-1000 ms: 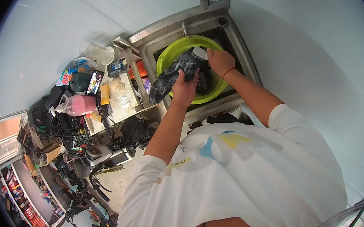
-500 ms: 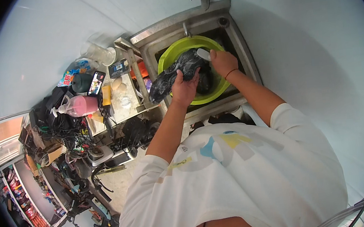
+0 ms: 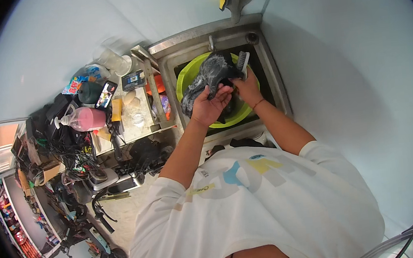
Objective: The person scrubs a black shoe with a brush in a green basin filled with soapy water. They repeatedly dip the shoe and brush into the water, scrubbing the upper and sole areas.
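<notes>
A black shoe (image 3: 206, 76) streaked with white suds lies tilted over a lime-green basin (image 3: 180, 87). My left hand (image 3: 209, 107) supports it from the near side, palm up, with fingers curled against it. In my right hand (image 3: 248, 89) is a scrubbing brush (image 3: 243, 61) with a pale grey handle, its bristles turned up and to the left. The right fingers are close against the shoe's right end; whether they also grip it cannot be made out. The two hands nearly meet. Much of the basin's inside is hidden by the shoe and hands.
The basin sits in a metal sink (image 3: 275, 76) with a tap (image 3: 211, 42) behind it. To the left, a cluttered table (image 3: 133, 128) carries a pink pump bottle (image 3: 88, 119), a phone (image 3: 106, 93) and a yellow block (image 3: 116, 109). A wall (image 3: 343, 84) stands close on the right.
My right hand has moved down and left towards the left hand, and the brush has turned from handle-side view to bristles showing. The shoe has shifted and turned. The view has moved slightly.
</notes>
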A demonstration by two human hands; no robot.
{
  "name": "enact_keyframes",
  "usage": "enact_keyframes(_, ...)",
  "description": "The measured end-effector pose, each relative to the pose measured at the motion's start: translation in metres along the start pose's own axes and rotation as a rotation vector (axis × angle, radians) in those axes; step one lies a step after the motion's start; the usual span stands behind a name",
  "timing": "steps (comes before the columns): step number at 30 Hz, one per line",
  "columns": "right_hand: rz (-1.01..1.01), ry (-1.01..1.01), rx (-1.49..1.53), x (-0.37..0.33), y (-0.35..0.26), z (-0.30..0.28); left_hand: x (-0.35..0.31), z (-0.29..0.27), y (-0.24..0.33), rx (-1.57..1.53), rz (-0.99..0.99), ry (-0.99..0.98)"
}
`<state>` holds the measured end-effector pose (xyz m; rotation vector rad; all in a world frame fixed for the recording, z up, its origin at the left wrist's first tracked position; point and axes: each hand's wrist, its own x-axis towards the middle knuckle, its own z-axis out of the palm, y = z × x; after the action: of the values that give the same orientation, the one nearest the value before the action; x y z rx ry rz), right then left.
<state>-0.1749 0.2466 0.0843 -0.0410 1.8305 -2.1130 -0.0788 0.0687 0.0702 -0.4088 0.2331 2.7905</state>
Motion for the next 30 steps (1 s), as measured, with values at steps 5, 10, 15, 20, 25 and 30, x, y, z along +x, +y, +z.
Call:
enact_keyframes(5, -0.090, 0.136, -0.177, 0.022, -0.009, 0.019, 0.001, -0.025, 0.005, 0.062, -0.174, -0.185)
enact_keyframes(10, -0.187, 0.064, -0.026, 0.053, -0.011, 0.017, -0.036, 0.020, 0.031, 0.687, -0.475, -0.003)
enact_keyframes(15, -0.348, -0.047, -0.452, 0.071, -0.012, 0.011, -0.054, 0.059, 0.071, 1.553, 0.345, 0.544)
enact_keyframes(20, -0.354, -0.223, -0.563, 0.070, -0.003, 0.031, -0.021, 0.026, 0.080, 1.196, 0.356, 0.159)
enact_keyframes(25, -0.330, -0.383, -0.488, 0.064, -0.031, 0.036, -0.019, 0.005, 0.074, 0.612, 0.358, 0.089)
enact_keyframes(30, 0.002, -0.445, -0.358, 0.064, -0.090, 0.019, -0.028, 0.001, 0.079, 0.679, 0.373, 0.159)
